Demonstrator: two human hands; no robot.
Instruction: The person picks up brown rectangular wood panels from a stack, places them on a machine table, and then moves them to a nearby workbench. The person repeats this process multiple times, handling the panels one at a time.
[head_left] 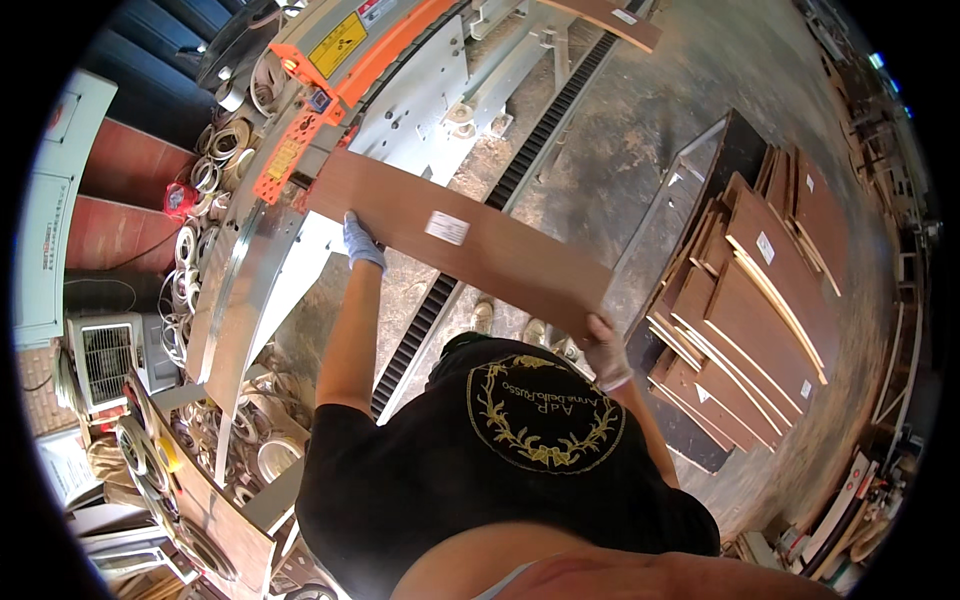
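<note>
A long brown wood-look board (520,255) with a white label on top slants across in front of me. Its far left end lies against the orange and grey machine (335,95). My left hand (362,243), in a pale glove, grips the board's near edge close to that end; part of its fingers is hidden by the board. At the board's right end my right hand (606,354), also gloved, is closed round the corner, thumb side up. The middle of the board spans above a black roller track (415,335).
Several stacked brown panels (760,320) rest on a dark base at the right. Another brown board (610,18) lies on the track's far end. Rolls of edge banding (205,175) crowd the left, beside a light cabinet (60,220) and a wooden table (215,490).
</note>
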